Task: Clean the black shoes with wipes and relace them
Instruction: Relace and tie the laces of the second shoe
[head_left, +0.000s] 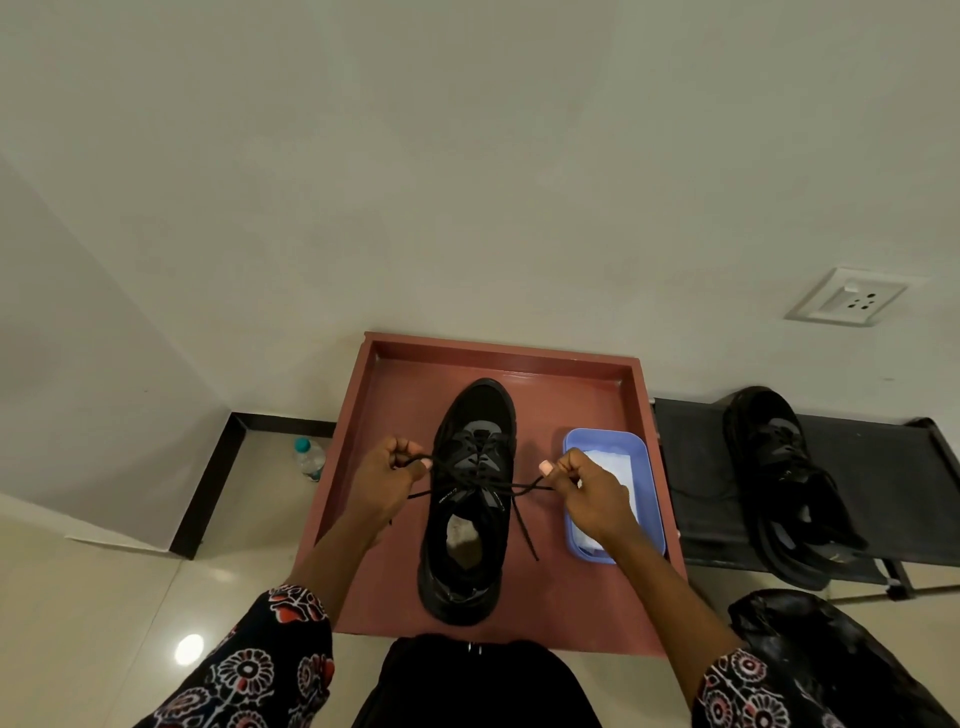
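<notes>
We take the black shoe (470, 499) as our landmark. It sits in the middle of the red tray (597, 613), heel near us, toe pointing away, so its long line runs straight away from us.

Our left hand (387, 478) is just left of the shoe's middle. It is curled tight & pinches a loop of the lace (519, 488). Our right hand (587, 493) is just right of the shoe's middle, also curled & pinching the other loop. Both hands are about the same way off from the shoe, one on each side. The lace runs sideways between them, across the shoe's long line. One loose end hangs down on the shoe's right side.

We think the bow is being pulled snug, so the next pull should go straight out, left & right, w/ even force.

Right of the shoe, still on the tray, is a blue tub (613, 499) w/ white wipes (615, 467). Farther right, off the tray, the 2nd black shoe (789, 483) lies on a dark rack (893, 478).
</notes>
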